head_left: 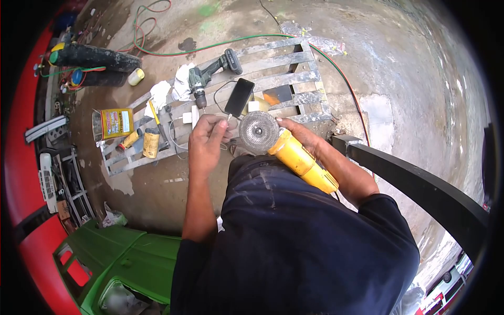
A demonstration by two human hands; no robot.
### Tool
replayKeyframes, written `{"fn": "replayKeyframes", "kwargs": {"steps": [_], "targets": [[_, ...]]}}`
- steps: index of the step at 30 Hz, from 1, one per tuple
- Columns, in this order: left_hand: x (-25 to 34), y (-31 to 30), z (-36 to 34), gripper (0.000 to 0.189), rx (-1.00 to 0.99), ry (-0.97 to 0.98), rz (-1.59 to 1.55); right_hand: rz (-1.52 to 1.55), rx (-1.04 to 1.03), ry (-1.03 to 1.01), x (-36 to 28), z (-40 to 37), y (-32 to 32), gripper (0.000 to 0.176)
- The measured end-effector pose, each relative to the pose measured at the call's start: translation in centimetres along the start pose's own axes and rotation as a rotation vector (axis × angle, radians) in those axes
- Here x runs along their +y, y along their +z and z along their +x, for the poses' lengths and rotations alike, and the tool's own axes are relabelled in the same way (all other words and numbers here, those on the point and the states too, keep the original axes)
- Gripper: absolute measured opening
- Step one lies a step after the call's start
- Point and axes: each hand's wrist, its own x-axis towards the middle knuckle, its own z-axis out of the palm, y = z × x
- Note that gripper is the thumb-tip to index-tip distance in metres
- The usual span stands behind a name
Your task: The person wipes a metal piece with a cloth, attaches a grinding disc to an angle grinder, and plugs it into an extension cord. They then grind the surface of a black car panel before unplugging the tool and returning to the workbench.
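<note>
My right hand [300, 134] grips a yellow angle grinder [300, 160] by its head, with the body slanting back against my forearm. The grinder's round grey disc [258, 132] faces up toward me. Just left of the disc, my left hand [208, 135] is closed, thumb against curled fingers; whatever is in them, if anything, is hidden. Beyond my hands, a black smartphone [240, 97] lies on the slatted pallet [269, 63] with a cable beside it. A cordless drill [212, 73] rests there too, its chuck pointing toward my left hand.
A thinner can [116, 123], two yellow cans, a yellow-handled tool [157, 118] and white rags [182, 83] are on the pallet's left. A dark metal beam [415, 173] runs along my right. Red-green hoses [210, 50] cross the floor; gas cylinders [100, 58] lie far left.
</note>
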Motion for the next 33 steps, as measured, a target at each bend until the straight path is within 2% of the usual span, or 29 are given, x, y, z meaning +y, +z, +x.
{"fn": "replayKeyframes", "kwargs": {"steps": [1,2,4,6,8,10,12,13,15,22,30,33], "targets": [[0.6,0.4,-0.4,0.03,0.072,0.125,0.093,0.005,-0.009,0.008,0.1,0.1,-0.2,0.051],[1.4,0.8,-0.8,0.03,0.079,0.125,0.092,0.008,-0.02,0.018,0.2,0.2,-0.2,0.05],[4.0,1.8,-1.5,0.024,-0.007,0.332,0.484,0.005,-0.035,0.01,0.3,0.3,-0.1,0.049],[4.3,2.5,-2.0,0.024,-0.06,0.285,0.507,0.006,-0.049,-0.003,0.3,0.3,0.1,0.048],[3.7,2.9,-2.1,0.024,-0.103,0.363,0.667,0.015,-0.038,-0.022,0.4,0.2,0.2,0.046],[4.2,3.5,-2.4,0.021,-0.06,0.363,0.646,0.002,-0.04,-0.019,0.4,0.4,0.1,0.046],[4.7,3.6,-2.6,0.019,0.007,0.123,0.602,-0.01,-0.041,-0.018,0.4,0.4,0.3,0.046],[4.5,3.5,-2.6,0.019,0.009,0.123,0.603,0.003,-0.038,-0.001,0.4,0.2,0.7,0.046],[3.9,3.3,-2.2,0.016,0.036,0.206,0.652,0.01,-0.039,0.019,0.2,0.3,0.9,0.046],[3.8,3.3,-2.4,0.015,0.02,0.205,0.616,-0.032,-0.026,0.011,0.3,0.4,0.7,0.046],[2.9,3.5,-1.8,0.02,-0.021,0.379,0.566,-0.019,-0.027,0.029,0.2,0.5,0.5,0.045],[3.2,3.8,-1.8,0.022,-0.014,0.373,0.544,-0.034,-0.014,0.034,0.1,0.3,0.5,0.046]]}}
